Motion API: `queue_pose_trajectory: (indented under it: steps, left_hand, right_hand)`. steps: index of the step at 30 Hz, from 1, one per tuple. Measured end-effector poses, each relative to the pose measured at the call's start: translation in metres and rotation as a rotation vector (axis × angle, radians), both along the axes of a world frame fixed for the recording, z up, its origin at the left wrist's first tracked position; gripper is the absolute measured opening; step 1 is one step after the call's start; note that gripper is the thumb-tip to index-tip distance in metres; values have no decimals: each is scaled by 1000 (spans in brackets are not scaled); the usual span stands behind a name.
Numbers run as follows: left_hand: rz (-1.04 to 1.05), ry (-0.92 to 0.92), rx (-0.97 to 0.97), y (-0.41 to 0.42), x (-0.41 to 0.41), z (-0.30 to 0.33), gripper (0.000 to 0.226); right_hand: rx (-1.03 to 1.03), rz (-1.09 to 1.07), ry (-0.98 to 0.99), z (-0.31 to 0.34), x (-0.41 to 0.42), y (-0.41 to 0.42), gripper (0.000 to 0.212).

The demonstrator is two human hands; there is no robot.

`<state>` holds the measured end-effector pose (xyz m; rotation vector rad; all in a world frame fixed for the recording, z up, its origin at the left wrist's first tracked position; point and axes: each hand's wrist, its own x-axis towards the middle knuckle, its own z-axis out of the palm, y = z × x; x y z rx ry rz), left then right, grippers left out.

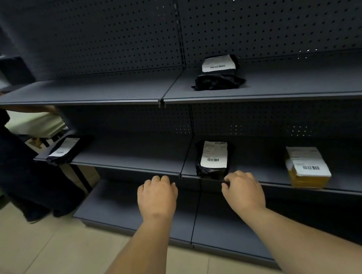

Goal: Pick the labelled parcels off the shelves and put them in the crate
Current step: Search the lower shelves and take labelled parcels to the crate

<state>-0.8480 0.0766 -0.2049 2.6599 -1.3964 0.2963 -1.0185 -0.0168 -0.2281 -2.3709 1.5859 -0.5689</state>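
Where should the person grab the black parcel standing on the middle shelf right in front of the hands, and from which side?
Likely by its bottom front end, from the aisle side. The black parcel lies lengthwise at the middle shelf edge, that end nearest the right hand. The soft bag suits a pinch, thumb on the white label.

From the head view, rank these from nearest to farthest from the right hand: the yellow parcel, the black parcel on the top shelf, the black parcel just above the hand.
From the right hand:
1. Black parcel on the middle shelf, just above the fingers.
2. Yellow parcel, same shelf, off to the right.
3. Black parcel on the top shelf, one shelf higher and further back.
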Motion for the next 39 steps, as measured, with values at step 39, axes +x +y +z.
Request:
queue_pose_trajectory:
  steps: [39]
  left_hand:
    - [213,1303,4,-271,82,-134,50]
  right_hand:
    - [948,-706,-753,-105,91,-209,33]
